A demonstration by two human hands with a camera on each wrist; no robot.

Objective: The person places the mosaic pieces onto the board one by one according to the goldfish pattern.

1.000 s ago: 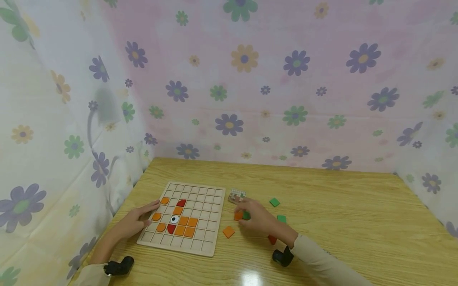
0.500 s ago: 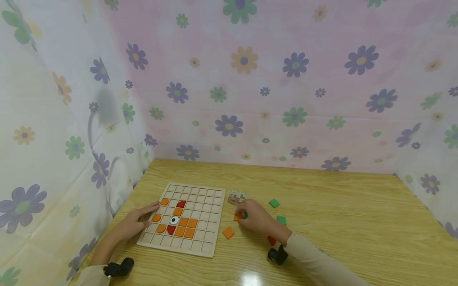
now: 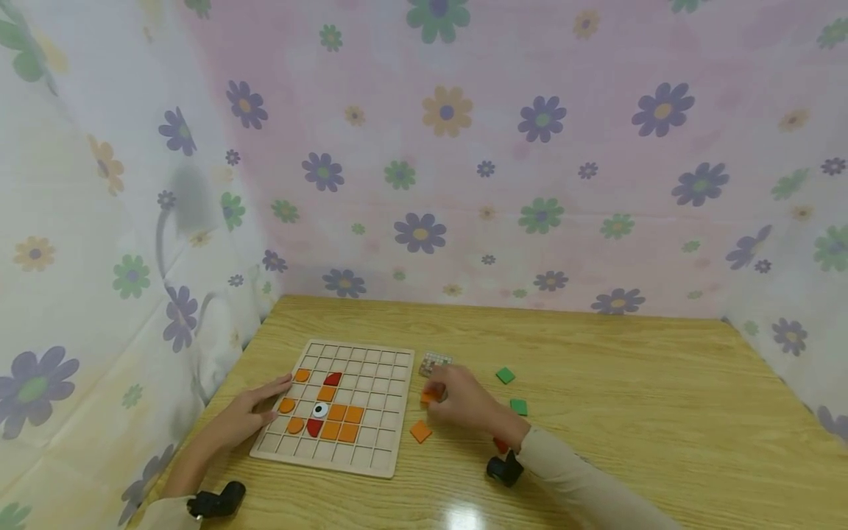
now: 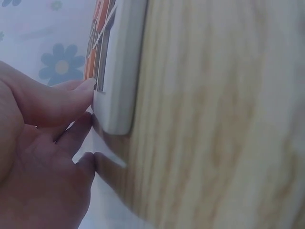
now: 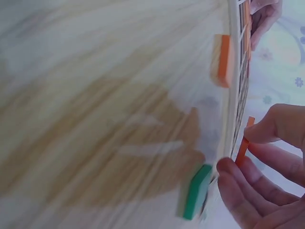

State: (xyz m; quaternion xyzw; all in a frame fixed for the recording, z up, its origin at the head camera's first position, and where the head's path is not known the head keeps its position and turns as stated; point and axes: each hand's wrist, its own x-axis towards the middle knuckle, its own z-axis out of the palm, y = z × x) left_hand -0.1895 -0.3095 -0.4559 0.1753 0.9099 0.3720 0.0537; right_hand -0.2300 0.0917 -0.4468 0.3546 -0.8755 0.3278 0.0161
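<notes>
- Just right of the board [image 3: 380, 401], my right hand [image 3: 464, 397] has shifted slightly towards it, thumb and fingertips pinching an orange tile [image 5: 242, 150], seemingly lifted off the table [image 3: 609, 397].
- My left hand [image 3: 246, 416] stays at the board's left edge, fingers extended, touching.
- I judge this tile picked up, not yet placed.

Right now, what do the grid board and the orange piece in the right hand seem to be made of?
Grid board: probably wood, with a matte finish; its pale beige colour suggests this.
Orange piece: perhaps painted wood or plastic, smooth-looking; its even colour leaves both possible.
</notes>
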